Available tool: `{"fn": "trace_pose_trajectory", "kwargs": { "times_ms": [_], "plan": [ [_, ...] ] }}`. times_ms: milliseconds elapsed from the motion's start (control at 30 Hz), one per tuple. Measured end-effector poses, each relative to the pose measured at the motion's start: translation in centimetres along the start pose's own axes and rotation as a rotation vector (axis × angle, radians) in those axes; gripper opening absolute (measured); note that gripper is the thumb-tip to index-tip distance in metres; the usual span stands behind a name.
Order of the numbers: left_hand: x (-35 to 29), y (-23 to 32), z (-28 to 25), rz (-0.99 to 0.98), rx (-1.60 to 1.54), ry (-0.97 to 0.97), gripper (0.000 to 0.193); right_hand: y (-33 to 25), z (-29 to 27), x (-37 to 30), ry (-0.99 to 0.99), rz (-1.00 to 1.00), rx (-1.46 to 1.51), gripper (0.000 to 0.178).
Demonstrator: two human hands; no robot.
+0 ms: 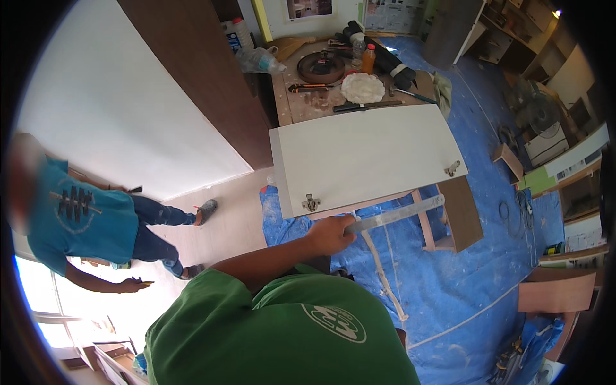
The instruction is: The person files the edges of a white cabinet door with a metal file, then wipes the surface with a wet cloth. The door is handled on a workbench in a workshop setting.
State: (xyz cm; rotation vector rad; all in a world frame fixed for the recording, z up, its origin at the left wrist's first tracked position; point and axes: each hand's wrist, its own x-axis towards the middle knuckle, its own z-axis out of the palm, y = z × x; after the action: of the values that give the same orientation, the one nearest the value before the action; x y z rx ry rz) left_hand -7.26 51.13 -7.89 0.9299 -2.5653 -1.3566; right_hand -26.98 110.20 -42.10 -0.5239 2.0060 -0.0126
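Just off the near edge of a white panel (369, 157), one left hand (332, 235), clenched round the end of one metal ruler (401, 214). Right hand hidden; its grip cannot be told. Ruler is a long, flat, dull grey-silver strip with a rounded far end, pointing right over the blue sheeting (449, 301). Whether it touches the panel, cannot tell.

Panel: one, smooth and white, greyish band down its left side, lying across the front of one wooden bench (287, 110). Metal hinges, two: one near the left near corner (310, 203), one by the right (453, 168).

Beyond, on the bench: one orange-and-black cutter (310, 88); one mound of white material (363, 88); one coil of brown strip (311, 76); two bottles side by side, one clear (358, 50), one holding orange liquid (368, 59) under a red cap.

Farther out: one standing fan (542, 117) at right; at left, one co-worker (96, 215) in blue T-shirt and jeans, on pale flooring (240, 212).
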Motion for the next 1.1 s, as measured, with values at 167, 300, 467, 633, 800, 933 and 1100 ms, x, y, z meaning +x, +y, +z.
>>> {"fn": "trace_pose_trajectory", "kwargs": {
  "times_ms": [167,300,467,633,800,933,1100],
  "plan": [
    [-0.2,-1.1,-2.2,-0.157,-0.072,-0.014,0.035,-17.6,-13.4,-8.8,-0.154,0.049,0.542,0.039],
    [3.3,-1.2,-4.2,-0.082,-0.128,-0.001,0.037,-22.6,-17.3,-6.0,-0.051,0.056,0.475,0.04],
    [7.6,-2.1,-6.9,-0.052,-0.119,0.061,0.034,-31.6,-23.0,-0.6,-0.082,-0.011,0.347,0.041],
    [10.6,-2.4,-9.7,-0.034,-0.14,0.085,0.034,-40.7,-29.0,3.9,-0.122,-0.119,0.206,0.042],
    [11.5,-3.0,-10.6,-0.107,-0.142,0.193,0.037,-48.1,-33.6,7.0,-0.192,-0.241,0.093,0.043],
    [12.1,-3.5,-9.8,-0.219,-0.162,0.251,0.036,-52.4,-36.5,9.7,-0.272,-0.338,-0.004,0.044],
    [13.4,-2.7,-8.1,-0.328,-0.097,0.495,0.032,-52.4,-43.6,12.4,-0.374,-0.495,-0.134,0.045]
  ]
}}
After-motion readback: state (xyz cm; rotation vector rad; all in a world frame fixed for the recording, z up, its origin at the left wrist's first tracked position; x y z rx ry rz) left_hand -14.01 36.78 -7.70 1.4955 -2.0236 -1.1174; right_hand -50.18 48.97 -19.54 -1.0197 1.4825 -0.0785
